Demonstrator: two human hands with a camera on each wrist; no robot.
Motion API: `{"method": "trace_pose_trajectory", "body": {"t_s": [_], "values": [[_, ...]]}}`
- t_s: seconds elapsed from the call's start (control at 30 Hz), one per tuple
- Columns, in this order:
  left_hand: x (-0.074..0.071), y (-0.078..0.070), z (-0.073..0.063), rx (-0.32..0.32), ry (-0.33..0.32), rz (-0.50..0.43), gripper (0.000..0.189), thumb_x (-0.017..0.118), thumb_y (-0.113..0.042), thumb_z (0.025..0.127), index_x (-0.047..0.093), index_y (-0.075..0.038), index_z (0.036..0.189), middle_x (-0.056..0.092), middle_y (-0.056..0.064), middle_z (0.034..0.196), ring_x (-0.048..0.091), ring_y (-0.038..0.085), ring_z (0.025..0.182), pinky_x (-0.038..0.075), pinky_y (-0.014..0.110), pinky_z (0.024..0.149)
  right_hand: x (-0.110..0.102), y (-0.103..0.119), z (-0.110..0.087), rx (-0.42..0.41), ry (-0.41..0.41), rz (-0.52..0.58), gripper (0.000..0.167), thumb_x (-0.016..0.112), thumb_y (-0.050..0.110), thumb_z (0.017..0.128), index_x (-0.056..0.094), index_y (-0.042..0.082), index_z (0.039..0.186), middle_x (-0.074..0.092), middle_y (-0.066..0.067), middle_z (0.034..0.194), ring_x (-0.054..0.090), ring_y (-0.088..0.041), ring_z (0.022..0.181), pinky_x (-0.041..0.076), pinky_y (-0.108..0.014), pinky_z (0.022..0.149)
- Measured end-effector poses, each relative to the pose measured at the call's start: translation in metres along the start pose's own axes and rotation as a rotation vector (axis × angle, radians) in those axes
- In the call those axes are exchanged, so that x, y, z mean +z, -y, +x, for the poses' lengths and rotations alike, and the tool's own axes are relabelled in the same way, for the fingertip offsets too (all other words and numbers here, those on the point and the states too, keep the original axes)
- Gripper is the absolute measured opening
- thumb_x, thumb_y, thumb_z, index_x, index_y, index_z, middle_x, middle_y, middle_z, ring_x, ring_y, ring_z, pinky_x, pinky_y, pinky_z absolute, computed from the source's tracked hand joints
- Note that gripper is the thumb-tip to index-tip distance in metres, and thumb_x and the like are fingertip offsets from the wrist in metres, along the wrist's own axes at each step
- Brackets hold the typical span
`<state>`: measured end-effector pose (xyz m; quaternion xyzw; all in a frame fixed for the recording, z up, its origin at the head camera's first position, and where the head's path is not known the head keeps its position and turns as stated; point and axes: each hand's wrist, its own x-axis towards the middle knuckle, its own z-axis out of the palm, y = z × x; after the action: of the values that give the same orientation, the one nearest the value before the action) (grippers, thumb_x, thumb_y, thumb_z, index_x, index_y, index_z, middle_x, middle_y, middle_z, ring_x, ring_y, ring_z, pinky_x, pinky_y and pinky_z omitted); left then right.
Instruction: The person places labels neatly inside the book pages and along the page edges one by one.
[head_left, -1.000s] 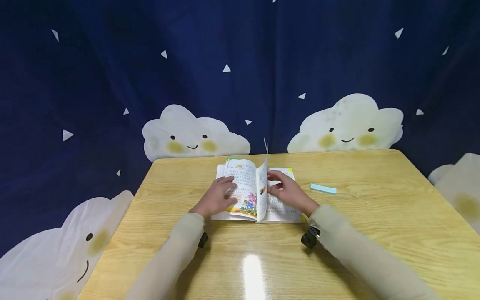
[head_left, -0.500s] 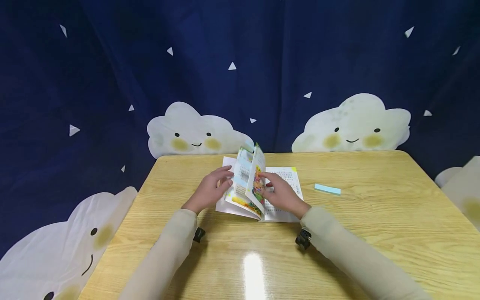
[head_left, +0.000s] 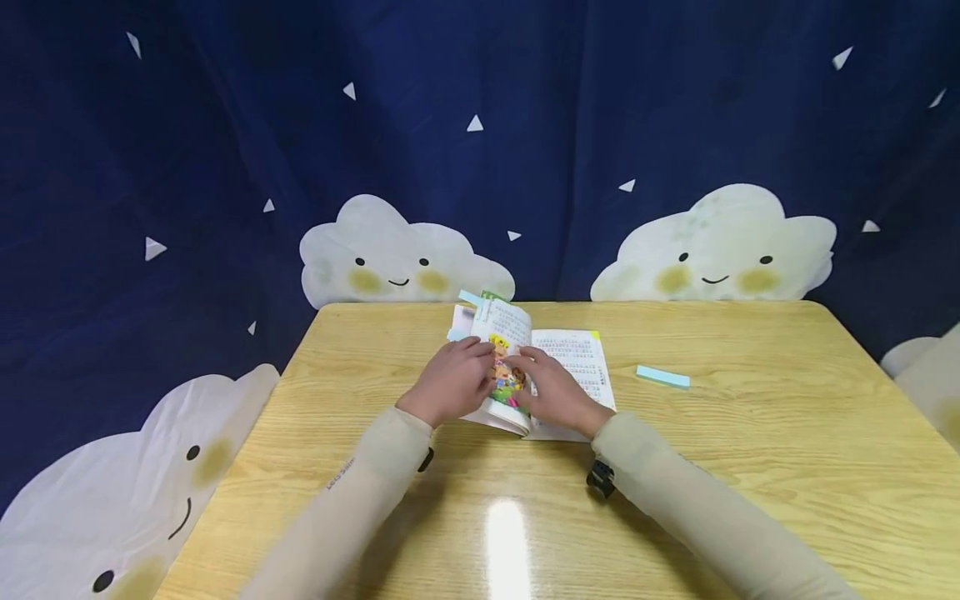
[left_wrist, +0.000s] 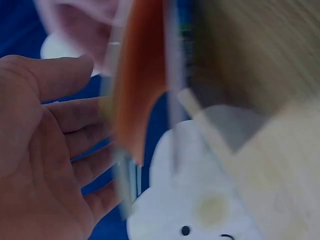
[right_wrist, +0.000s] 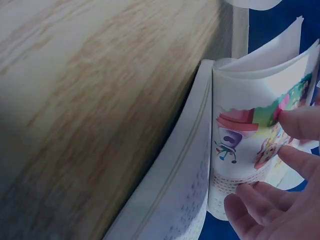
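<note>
An open book with printed pages lies near the table's far side, its left-hand leaves lifted and curved. A colourful picture covers the uppermost left leaf. My left hand is at the outer side of those leaves, fingers extended against them; in the left wrist view, the left hand's thumb stands apart from the blurred pages. The right hand touches the illustrated page near the spine with its fingertips, fingers loosely bent. Light blue strips stick out at the book's upper left.
Another light blue strip lies on the wooden table to the right of the book. Behind the far table edge hangs a dark blue curtain with white clouds and triangles.
The upright leaves have come over to the left, showing a new illustrated page. Both hands have closed in on each other over the book's left half.
</note>
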<state>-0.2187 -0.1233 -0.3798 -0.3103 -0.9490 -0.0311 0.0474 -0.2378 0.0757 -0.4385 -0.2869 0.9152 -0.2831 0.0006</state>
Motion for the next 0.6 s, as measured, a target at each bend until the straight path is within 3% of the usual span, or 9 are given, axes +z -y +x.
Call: {"method": "trace_pose_trajectory", "body": {"t_s": [0.13, 0.3, 0.5, 0.6], "values": [[0.019, 0.001, 0.003, -0.036, 0.040, 0.019, 0.014, 0.064, -0.021, 0.097, 0.072, -0.010, 0.099, 0.071, 0.006, 0.118, 0.065, 0.026, 0.113, 0.053, 0.042, 0.100, -0.001, 0.000, -0.002, 0.000, 0.053, -0.003, 0.049, 0.063, 0.014, 0.091, 0.055, 0.002, 0.137, 0.041, -0.028, 0.152, 0.043, -0.045, 0.139, 0.039, -0.058, 0.113], [0.031, 0.000, 0.007, -0.116, 0.145, -0.081, 0.023, 0.056, -0.028, 0.101, 0.062, -0.009, 0.113, 0.068, 0.004, 0.093, 0.066, 0.022, 0.086, 0.056, 0.039, 0.077, -0.006, -0.006, -0.008, -0.003, 0.124, -0.020, 0.049, 0.062, 0.017, 0.092, 0.053, -0.002, 0.137, 0.046, -0.027, 0.148, 0.045, -0.043, 0.138, 0.039, -0.055, 0.114], [0.041, -0.002, 0.014, -0.216, 0.273, -0.117, 0.052, 0.046, -0.044, 0.103, 0.044, -0.018, 0.148, 0.066, 0.010, 0.121, 0.065, 0.027, 0.109, 0.056, 0.044, 0.087, -0.026, -0.026, -0.019, -0.014, 0.266, -0.132, 0.049, 0.062, 0.017, 0.092, 0.054, -0.003, 0.136, 0.051, -0.029, 0.143, 0.047, -0.046, 0.135, 0.038, -0.056, 0.114], [0.046, -0.004, 0.017, -0.235, 0.283, -0.070, 0.049, 0.050, -0.046, 0.101, 0.051, -0.019, 0.141, 0.056, 0.013, 0.134, 0.060, 0.029, 0.113, 0.054, 0.046, 0.088, -0.038, -0.034, -0.027, -0.006, 0.395, -0.168, 0.051, 0.063, 0.016, 0.090, 0.055, 0.000, 0.138, 0.045, -0.029, 0.150, 0.041, -0.046, 0.140, 0.035, -0.056, 0.117]]}}
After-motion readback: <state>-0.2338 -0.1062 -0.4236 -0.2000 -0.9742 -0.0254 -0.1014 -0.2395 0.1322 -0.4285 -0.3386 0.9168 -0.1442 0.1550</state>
